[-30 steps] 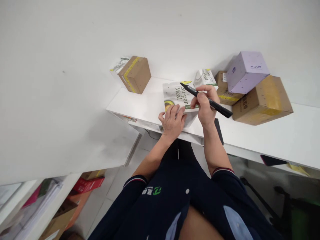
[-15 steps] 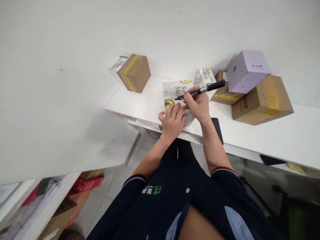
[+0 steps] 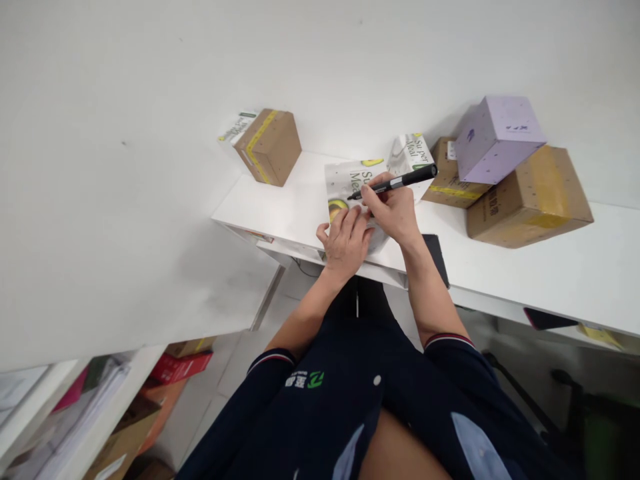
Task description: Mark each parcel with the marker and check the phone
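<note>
Resting flat with fingers spread, my left hand (image 3: pixel 346 243) presses on a white printed box (image 3: pixel 343 177) that shows an avocado picture and "Super Meal" lettering. My right hand (image 3: pixel 395 208) grips a black marker pen (image 3: pixel 413 177) between thumb and fingers. The pen slants, its dark tip over the box's printed face near the avocado; whether it touches the surface I cannot tell. Both hands cover the lower and right part of this box. Just behind my right hand is a second white "Super Meal" box (image 3: pixel 413 157).
On the white desk (image 3: pixel 290 207), a brown carton (image 3: pixel 273 147) stands at the left by another white box (image 3: pixel 239 127). To the right are a small carton (image 3: pixel 445 173), a large taped carton (image 3: pixel 530 200) and a lilac box (image 3: pixel 500 140) on top. A black flat object (image 3: pixel 436 259) lies near the edge.
The marker's rear end has swung slightly left and down, and my right hand has shifted a little left. My left hand keeps its place on the box.
</note>
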The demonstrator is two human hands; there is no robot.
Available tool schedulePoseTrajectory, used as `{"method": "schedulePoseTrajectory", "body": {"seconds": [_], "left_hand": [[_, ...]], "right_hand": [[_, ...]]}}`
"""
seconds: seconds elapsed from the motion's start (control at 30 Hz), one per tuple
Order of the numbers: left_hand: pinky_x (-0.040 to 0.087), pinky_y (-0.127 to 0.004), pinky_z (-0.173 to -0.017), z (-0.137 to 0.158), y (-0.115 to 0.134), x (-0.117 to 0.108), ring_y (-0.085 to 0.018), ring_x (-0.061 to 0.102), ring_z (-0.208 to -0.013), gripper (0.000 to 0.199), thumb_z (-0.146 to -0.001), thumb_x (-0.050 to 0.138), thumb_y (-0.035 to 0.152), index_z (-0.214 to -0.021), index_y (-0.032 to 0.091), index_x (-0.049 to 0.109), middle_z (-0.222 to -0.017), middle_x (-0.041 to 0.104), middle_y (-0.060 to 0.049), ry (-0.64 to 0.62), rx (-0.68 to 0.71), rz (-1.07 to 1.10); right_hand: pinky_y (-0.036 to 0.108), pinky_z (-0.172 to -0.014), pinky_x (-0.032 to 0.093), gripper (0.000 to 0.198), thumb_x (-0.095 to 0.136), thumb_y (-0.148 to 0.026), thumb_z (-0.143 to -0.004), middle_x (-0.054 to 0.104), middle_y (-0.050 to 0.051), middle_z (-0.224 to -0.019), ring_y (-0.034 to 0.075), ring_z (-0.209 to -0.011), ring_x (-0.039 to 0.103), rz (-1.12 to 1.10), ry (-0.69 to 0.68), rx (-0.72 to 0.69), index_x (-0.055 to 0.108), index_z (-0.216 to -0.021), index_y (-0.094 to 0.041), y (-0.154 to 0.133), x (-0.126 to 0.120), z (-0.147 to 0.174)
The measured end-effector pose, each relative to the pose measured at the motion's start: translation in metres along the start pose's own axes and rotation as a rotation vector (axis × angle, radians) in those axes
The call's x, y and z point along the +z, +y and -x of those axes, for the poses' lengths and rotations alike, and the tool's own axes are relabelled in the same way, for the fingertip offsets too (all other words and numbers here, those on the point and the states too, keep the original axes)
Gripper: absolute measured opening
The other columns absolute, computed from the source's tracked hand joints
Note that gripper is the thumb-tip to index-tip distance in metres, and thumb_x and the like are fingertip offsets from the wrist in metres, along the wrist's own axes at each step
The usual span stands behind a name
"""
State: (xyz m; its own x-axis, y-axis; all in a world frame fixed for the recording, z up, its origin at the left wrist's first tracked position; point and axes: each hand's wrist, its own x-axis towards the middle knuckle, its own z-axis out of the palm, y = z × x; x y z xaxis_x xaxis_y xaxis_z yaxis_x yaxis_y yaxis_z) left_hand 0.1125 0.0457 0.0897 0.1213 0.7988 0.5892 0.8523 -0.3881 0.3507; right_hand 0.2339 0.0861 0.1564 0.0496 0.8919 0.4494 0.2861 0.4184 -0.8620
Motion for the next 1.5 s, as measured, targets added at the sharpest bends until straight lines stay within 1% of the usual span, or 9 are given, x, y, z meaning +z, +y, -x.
{"method": "schedulePoseTrajectory", "body": {"seconds": [0.37, 0.7, 0.83, 0.9, 0.97, 1.07, 1.17, 1.33, 1.5], "left_hand": [[0.028, -0.049, -0.098, 0.001, -0.002, 0.002, -0.029, 0.056, -0.131, 0.039, -0.101, 0.042, 0.044, -0.129, 0.030, 0.064, -0.139, 0.066, -0.006, 0.031, 0.038, -0.034], [0.029, -0.049, -0.101, -0.001, -0.003, 0.001, -0.031, 0.055, -0.132, 0.040, -0.100, 0.043, 0.048, -0.127, 0.031, 0.067, -0.138, 0.066, -0.008, 0.008, 0.024, -0.015], [0.029, -0.049, -0.100, -0.002, -0.004, 0.003, -0.030, 0.056, -0.131, 0.041, -0.100, 0.043, 0.050, -0.126, 0.031, 0.067, -0.138, 0.066, -0.008, 0.018, 0.031, -0.021], [0.029, -0.049, -0.100, -0.002, -0.005, 0.004, -0.031, 0.056, -0.131, 0.041, -0.100, 0.043, 0.050, -0.125, 0.030, 0.067, -0.138, 0.066, -0.008, 0.022, 0.032, -0.016], [0.029, -0.050, -0.100, -0.002, -0.005, 0.006, -0.031, 0.057, -0.131, 0.042, -0.099, 0.043, 0.051, -0.125, 0.029, 0.068, -0.138, 0.066, -0.009, 0.021, 0.027, -0.006], [0.030, -0.049, -0.101, -0.001, -0.006, 0.008, -0.031, 0.057, -0.130, 0.042, -0.099, 0.043, 0.051, -0.126, 0.029, 0.068, -0.138, 0.066, -0.009, 0.041, 0.033, -0.004], [0.031, -0.049, -0.099, -0.001, -0.006, 0.010, -0.030, 0.058, -0.128, 0.041, -0.099, 0.044, 0.050, -0.125, 0.030, 0.068, -0.136, 0.068, -0.008, 0.086, 0.058, -0.021], [0.032, -0.048, -0.098, -0.003, -0.007, 0.013, -0.029, 0.059, -0.127, 0.041, -0.100, 0.042, 0.051, -0.124, 0.030, 0.069, -0.135, 0.068, -0.007, 0.096, 0.070, -0.053], [0.032, -0.047, -0.098, -0.003, -0.009, 0.012, -0.029, 0.059, -0.127, 0.041, -0.100, 0.043, 0.051, -0.125, 0.030, 0.069, -0.136, 0.068, -0.008, 0.091, 0.077, -0.053]], "right_hand": [[0.022, -0.053, 0.044, 0.029, 0.063, -0.046, -0.090, 0.055, -0.006, -0.059, 0.008, -0.053, 0.053, -0.030, 0.020, 0.008, 0.059, -0.080, -0.020, 0.003, 0.000, 0.001], [0.022, -0.058, 0.054, 0.036, 0.058, -0.058, -0.091, 0.063, -0.002, -0.081, 0.009, -0.062, 0.062, -0.256, 0.316, 0.000, 0.060, -0.106, -0.026, 0.016, -0.006, 0.006], [0.028, -0.070, 0.058, 0.034, 0.050, -0.050, -0.097, 0.067, 0.002, -0.101, 0.011, -0.073, 0.067, -0.056, 0.486, 0.012, 0.059, -0.120, -0.028, 0.052, -0.033, 0.029], [0.035, -0.087, 0.057, 0.032, 0.049, -0.042, -0.097, 0.067, 0.006, -0.115, 0.017, -0.091, 0.069, 0.190, 0.404, 0.031, 0.061, -0.122, -0.026, 0.076, -0.049, 0.045], [0.041, -0.102, 0.050, 0.035, 0.046, -0.032, -0.098, 0.066, 0.012, -0.126, 0.024, -0.114, 0.063, 0.486, 0.137, 0.049, 0.064, -0.126, -0.022, 0.098, -0.062, 0.061], [0.046, -0.107, 0.043, 0.046, 0.036, -0.018, -0.097, 0.060, 0.016, -0.141, 0.031, -0.130, 0.051, 0.880, -0.284, 0.129, 0.060, -0.137, -0.018, 0.120, -0.071, 0.074], [0.052, -0.107, 0.038, 0.053, 0.032, -0.014, -0.097, 0.055, 0.015, -0.148, 0.036, -0.138, 0.040, 1.115, -0.459, 0.166, 0.054, -0.144, -0.019, 0.134, -0.069, 0.076], [0.053, -0.107, 0.037, 0.055, 0.033, -0.014, -0.095, 0.055, 0.014, -0.148, 0.038, -0.141, 0.035, 1.183, -0.483, 0.184, 0.050, -0.147, -0.022, 0.141, -0.065, 0.073], [0.055, -0.103, 0.042, 0.060, 0.041, -0.035, -0.098, 0.045, 0.022, -0.153, 0.041, -0.135, 0.042, 1.190, -0.150, 0.425, 0.036, -0.156, -0.019, 0.122, -0.075, 0.102]]}}
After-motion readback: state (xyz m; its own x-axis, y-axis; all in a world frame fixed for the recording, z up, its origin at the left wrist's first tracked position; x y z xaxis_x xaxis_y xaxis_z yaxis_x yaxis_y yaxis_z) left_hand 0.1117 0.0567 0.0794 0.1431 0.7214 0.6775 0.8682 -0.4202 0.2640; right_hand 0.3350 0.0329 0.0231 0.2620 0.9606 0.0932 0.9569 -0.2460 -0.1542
